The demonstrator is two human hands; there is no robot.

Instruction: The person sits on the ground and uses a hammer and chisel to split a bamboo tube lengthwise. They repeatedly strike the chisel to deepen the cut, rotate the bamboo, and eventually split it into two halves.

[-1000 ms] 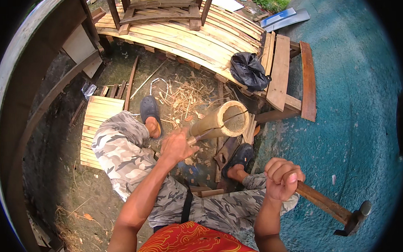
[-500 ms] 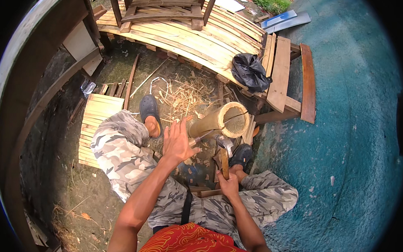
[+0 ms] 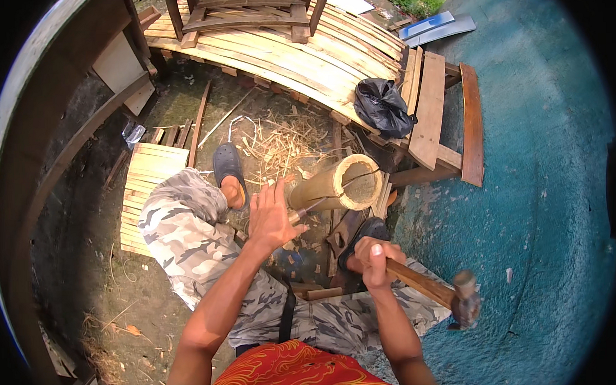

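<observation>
By one bamboo tube (image 3: pixel 315 191), the left hand (image 3: pixel 269 221) has its fingers spread out. The right hand (image 3: pixel 376 261) grips one hammer (image 3: pixel 423 285).

Open air between left hand (image 3: pixel 270 217) and right hand (image 3: pixel 376 260), the bamboo tube (image 3: pixel 320 186) in the way beyond.

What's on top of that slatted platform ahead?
A black plastic bag lies near the right end of the slatted platform; a wooden frame stands farther left, cropped at the top. Whatever the bag covers is hidden.
</observation>
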